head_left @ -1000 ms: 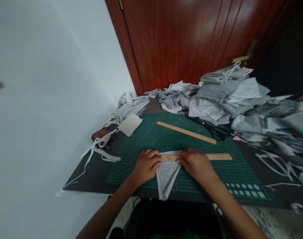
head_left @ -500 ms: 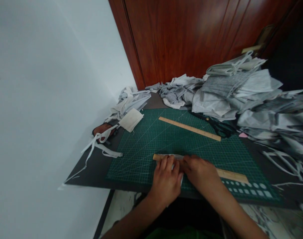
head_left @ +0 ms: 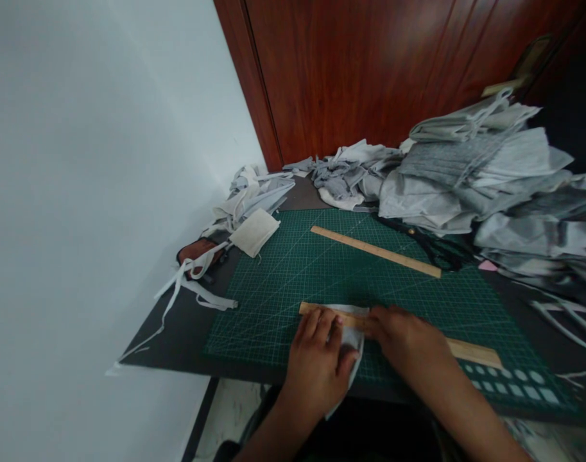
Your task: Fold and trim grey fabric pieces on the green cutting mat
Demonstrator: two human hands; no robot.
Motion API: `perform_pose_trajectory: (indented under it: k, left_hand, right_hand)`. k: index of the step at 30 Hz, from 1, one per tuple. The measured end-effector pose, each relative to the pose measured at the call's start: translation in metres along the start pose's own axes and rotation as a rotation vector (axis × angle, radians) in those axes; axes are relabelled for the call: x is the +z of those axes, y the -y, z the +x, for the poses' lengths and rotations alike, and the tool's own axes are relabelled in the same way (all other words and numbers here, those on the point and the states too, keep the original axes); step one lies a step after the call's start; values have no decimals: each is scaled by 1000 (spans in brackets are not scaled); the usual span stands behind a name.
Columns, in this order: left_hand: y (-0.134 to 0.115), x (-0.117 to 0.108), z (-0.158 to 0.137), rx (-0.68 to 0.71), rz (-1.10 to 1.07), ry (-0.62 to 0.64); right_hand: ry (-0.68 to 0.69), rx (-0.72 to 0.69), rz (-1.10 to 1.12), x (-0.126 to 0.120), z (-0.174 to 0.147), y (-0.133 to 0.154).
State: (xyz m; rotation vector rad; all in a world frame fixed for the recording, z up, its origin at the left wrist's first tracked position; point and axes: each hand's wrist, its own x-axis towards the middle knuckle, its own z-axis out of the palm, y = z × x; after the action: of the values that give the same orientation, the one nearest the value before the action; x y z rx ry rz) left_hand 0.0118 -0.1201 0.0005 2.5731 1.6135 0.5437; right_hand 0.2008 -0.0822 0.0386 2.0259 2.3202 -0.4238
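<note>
A wooden ruler [head_left: 473,351] lies slantwise across a small light-grey piece of cloth [head_left: 353,339] near the front edge of the green cutting mat [head_left: 268,308]. My left hand [head_left: 316,353] rests palm down on them, fingers lying over the ruler's left part and the thumb spread out on the cloth. Just to its right, my right hand [head_left: 411,337] has its fingers closed at the ruler, by the cloth's right edge; its fingertips are partly hidden. The cloth's lower end reaches past the table edge, partly under my left hand.
Farther back lies a second wooden ruler [head_left: 377,250], with black scissors [head_left: 432,247] beside it. Large heaps of grey cloth [head_left: 466,173] stand at the back right. A cream cloth piece [head_left: 255,232], white straps [head_left: 208,298] and a brown item [head_left: 196,250] lie left.
My hands have moved slightly apart, my right hand going right, so more of the cloth and ruler shows between them. My left thumb has spread away from the fingers. The view has shifted slightly.
</note>
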Motion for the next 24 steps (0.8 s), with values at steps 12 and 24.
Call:
perform_pose_trajectory:
  k: [12,24]
  left_hand:
    - [-7,12,-7,12,81,-59]
    - [-17,13,0,-82,181,-83]
  right_hand:
    - [-36,-102,150,-2,-1,3]
    - [110,-68,198,12,-1,5]
